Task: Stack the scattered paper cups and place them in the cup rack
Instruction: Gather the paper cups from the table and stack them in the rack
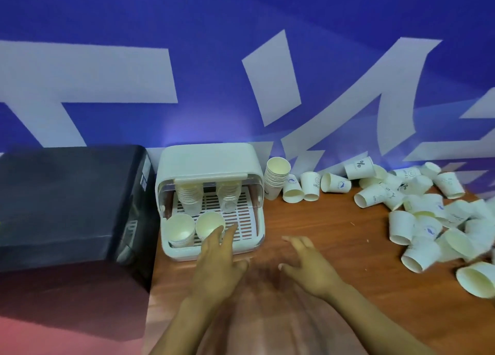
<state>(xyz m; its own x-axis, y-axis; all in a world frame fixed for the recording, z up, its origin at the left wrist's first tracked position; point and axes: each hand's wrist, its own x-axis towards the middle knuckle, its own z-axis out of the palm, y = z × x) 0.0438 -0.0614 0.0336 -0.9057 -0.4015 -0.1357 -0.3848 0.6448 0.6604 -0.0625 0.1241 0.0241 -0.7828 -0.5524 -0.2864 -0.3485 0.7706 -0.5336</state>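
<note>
A white cup rack [211, 164] with its lid raised stands on the wooden table against the wall. Inside it are two tall cup stacks at the back [188, 196] and two short stacks at the front [180, 230]. My left hand [218, 258] reaches to the rack's front edge, its straight fingers touching the right front stack [209, 223]. Over the bare table just right of the rack, my right hand [308, 263] hovers with spread fingers and holds nothing. A tall stack [276, 178] stands right of the rack. Several loose white cups [428, 220] lie scattered at the right.
A large black box [69, 199] fills the space left of the rack. A blue wall with white lettering [241, 60] rises right behind the table. The brown tabletop [334, 220] lies between the rack and the cup pile.
</note>
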